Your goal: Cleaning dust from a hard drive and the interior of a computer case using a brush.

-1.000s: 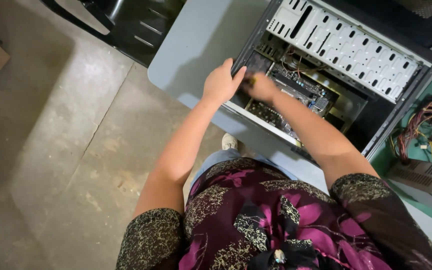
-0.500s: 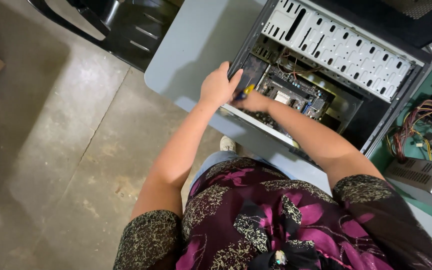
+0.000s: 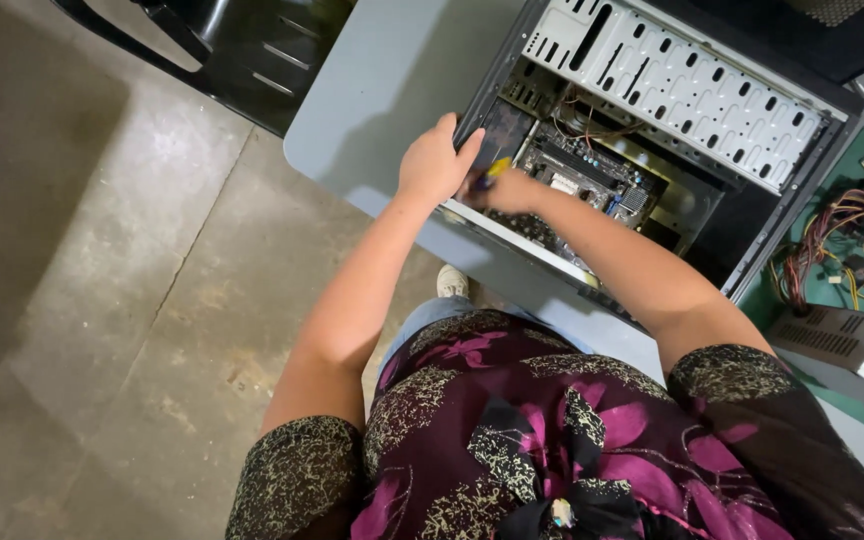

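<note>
Both hands work at the near corner of an open desktop computer case (image 3: 672, 130) that lies on its side on a grey table (image 3: 392, 90). Left hand (image 3: 434, 162) rests on the case's front corner, fingers curled over the dark edge in a grasp on the frame. Right hand (image 3: 508, 190) reaches inside the case just beside the left, clenched around a screwdriver (image 3: 492, 172) whose yellow and blue handle shows between the two hands; its tip is hidden behind the hand. The right hand sits low over the motherboard (image 3: 592, 175), near the lower edge of the case.

Inside the case, a perforated light-grey drive cage (image 3: 682, 85) runs along the far side, with thin wires near the board. To the right of the case, on a green mat (image 3: 832, 290), lies a tangle of coloured cables (image 3: 842, 240), and a boxy grey power supply unit (image 3: 842, 335) sits near the table's edge. A black plastic chair (image 3: 242, 50) stands beyond the table's far-left corner on the stained concrete floor (image 3: 102, 300). One light shoe (image 3: 452, 282) shows below the table edge, between the forearms.
</note>
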